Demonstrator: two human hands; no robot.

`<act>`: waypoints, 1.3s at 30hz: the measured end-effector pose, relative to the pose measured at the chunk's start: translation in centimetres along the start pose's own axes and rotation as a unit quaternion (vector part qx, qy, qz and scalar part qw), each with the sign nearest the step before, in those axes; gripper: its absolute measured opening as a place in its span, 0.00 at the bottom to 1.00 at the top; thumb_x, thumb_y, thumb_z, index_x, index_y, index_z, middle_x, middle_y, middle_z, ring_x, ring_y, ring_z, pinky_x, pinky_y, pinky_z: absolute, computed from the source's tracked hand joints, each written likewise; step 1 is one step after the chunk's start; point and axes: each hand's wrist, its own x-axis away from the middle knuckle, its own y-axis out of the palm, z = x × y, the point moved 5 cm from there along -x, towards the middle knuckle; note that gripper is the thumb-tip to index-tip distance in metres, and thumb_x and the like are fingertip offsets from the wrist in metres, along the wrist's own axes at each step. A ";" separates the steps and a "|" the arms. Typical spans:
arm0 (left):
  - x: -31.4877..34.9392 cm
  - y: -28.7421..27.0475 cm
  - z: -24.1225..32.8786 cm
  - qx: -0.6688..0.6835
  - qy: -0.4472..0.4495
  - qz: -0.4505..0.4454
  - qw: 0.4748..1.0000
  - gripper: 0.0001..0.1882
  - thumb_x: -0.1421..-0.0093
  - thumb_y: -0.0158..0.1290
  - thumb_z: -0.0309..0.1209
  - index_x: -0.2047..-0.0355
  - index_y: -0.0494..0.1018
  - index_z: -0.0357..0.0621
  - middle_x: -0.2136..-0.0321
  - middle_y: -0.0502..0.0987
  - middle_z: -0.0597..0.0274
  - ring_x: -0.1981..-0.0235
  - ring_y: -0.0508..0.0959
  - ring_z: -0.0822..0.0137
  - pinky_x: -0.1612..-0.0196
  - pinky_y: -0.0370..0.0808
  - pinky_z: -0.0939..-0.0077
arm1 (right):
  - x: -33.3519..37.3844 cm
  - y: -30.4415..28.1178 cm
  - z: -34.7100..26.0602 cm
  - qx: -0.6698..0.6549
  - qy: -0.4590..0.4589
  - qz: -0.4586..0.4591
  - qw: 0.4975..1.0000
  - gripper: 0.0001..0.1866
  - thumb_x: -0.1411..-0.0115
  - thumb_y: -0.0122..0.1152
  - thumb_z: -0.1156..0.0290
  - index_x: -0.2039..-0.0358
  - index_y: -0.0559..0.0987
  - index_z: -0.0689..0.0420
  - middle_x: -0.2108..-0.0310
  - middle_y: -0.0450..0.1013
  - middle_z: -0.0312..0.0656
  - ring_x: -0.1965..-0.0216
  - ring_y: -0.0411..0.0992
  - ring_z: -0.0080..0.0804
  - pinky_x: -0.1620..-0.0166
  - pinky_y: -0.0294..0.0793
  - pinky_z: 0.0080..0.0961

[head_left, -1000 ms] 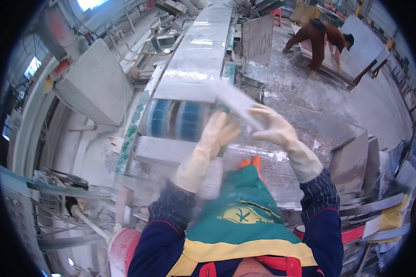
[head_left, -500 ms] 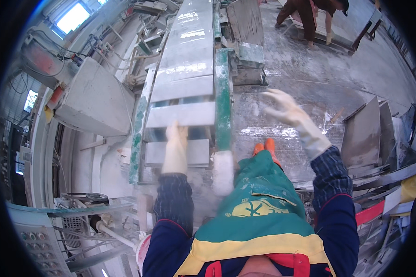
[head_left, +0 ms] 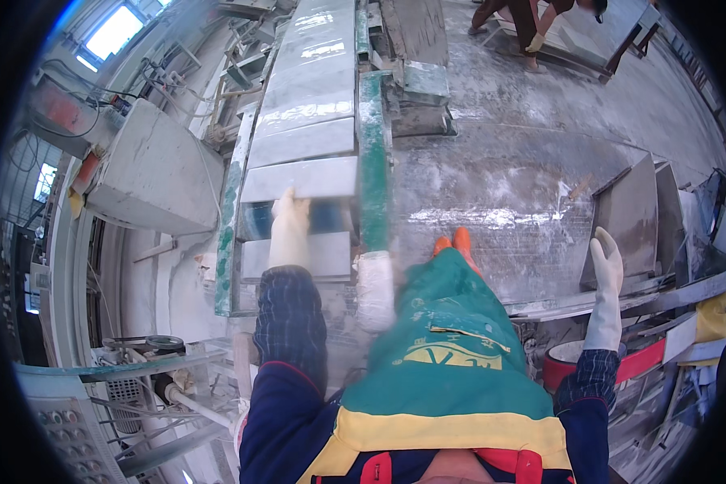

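My left hand [head_left: 291, 219], in a cream rubber glove, is closed at the near edge of a pale stone slab [head_left: 319, 177]. One finger rests on top of the slab; the other fingers are partly hidden. The slab lies across the roller conveyor [head_left: 373, 169], against a row of similar slabs [head_left: 302, 141] beyond. Another pale slab [head_left: 328, 257] sits nearer to me, past a gap showing a dark blue roller [head_left: 327, 219]. My right hand [head_left: 607, 264], gloved too, is out to the right with fingers stretched, holding nothing.
Dark slabs [head_left: 629, 214] lean at the right, above a red-rimmed round container [head_left: 563, 360]. Left of the conveyor stands a large grey box [head_left: 155, 168]. A control panel [head_left: 73, 436] is at lower left. Another person [head_left: 532, 24] bends over a low rack at the far right.
The slab at my left hand has moved away from me, closing the gap to the row beyond. My right hand has swung right and back toward me. The other person's hand has shifted left.
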 end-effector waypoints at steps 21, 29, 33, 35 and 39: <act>-5.0 1.0 -0.3 0.005 -0.006 0.074 0.997 0.22 0.35 0.54 0.26 0.43 0.67 0.25 0.52 0.78 0.44 0.52 0.80 0.46 0.52 0.83 0.49 | 2.4 0.4 2.3 -0.009 0.026 0.008 1.000 0.23 0.33 0.60 0.66 0.40 0.75 0.60 0.43 0.75 0.39 0.43 0.71 0.26 0.38 0.66 0.23; -2.5 1.2 1.9 -0.171 -0.003 -0.060 0.983 0.20 0.29 0.50 0.35 0.46 0.68 0.29 0.52 0.78 0.44 0.54 0.82 0.50 0.54 0.84 0.62 | 2.7 0.0 2.1 0.000 0.048 0.004 0.999 0.22 0.33 0.59 0.65 0.41 0.76 0.60 0.43 0.75 0.39 0.43 0.71 0.26 0.39 0.66 0.23; 0.3 0.8 3.7 -0.346 0.003 -0.060 0.936 0.20 0.27 0.47 0.37 0.46 0.68 0.29 0.50 0.76 0.42 0.51 0.81 0.51 0.48 0.83 0.63 | 3.1 -1.2 1.9 0.008 0.042 0.007 0.999 0.22 0.32 0.58 0.66 0.40 0.75 0.60 0.43 0.75 0.40 0.42 0.71 0.27 0.39 0.67 0.23; 0.5 0.7 3.7 -0.255 -0.044 -0.083 0.962 0.22 0.27 0.46 0.37 0.44 0.65 0.29 0.49 0.75 0.42 0.50 0.80 0.50 0.48 0.83 0.61 | 3.4 -1.9 2.0 -0.012 0.046 0.011 0.999 0.22 0.32 0.58 0.67 0.40 0.75 0.60 0.43 0.75 0.41 0.42 0.71 0.27 0.39 0.67 0.23; -0.1 0.1 2.6 -0.028 -0.091 -0.112 0.989 0.22 0.28 0.46 0.35 0.40 0.59 0.34 0.47 0.72 0.35 0.44 0.76 0.43 0.46 0.80 0.49 | 3.7 -3.7 2.7 -0.020 0.037 0.033 0.999 0.22 0.31 0.57 0.68 0.40 0.74 0.63 0.42 0.74 0.42 0.41 0.71 0.27 0.38 0.67 0.23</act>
